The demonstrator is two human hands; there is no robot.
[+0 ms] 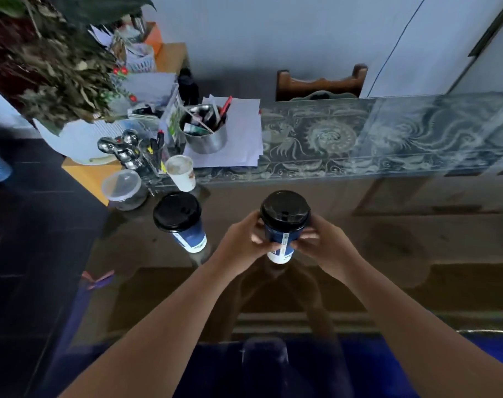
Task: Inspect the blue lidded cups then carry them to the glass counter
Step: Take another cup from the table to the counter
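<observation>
Two blue paper cups with black lids stand on the glass counter point(388, 239). The right-hand cup point(283, 225) is upright in the middle, and both of my hands hold it. My left hand point(244, 239) grips its left side with fingers curled round the wall. From the other side my right hand point(320, 239) pinches it, fingertips near a white label strip. The other blue cup point(184, 222) stands alone to the left, untouched.
At the back left of the counter are an open white paper cup point(182, 172), a clear lidded tub point(122, 188), a metal tin of pens point(205, 130) on papers, and a potted plant point(72, 133). A raised patterned glass shelf point(388, 133) runs along the back. A wooden chair point(320, 83) stands behind.
</observation>
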